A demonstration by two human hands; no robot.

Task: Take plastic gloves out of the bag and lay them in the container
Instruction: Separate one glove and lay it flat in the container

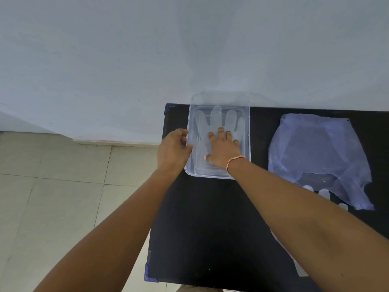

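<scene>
Black table [210, 228] against pale wall [147, 49], tiled floor [52, 175] at left. Bluish plastic bag [320, 157] lies flat on table's right side, well apart from container — glove fingertips [324, 193] poke from its near opening. Clear container [219, 102] at table's far left. Plastic glove [219, 119] lies flat inside, fingers pointing to wall. Right hand [224, 151] spread flat, pressing on glove, holding nothing. Left hand [174, 149] curls round container's left rim — gripping it. Thread band [233, 162] on right wrist.
</scene>
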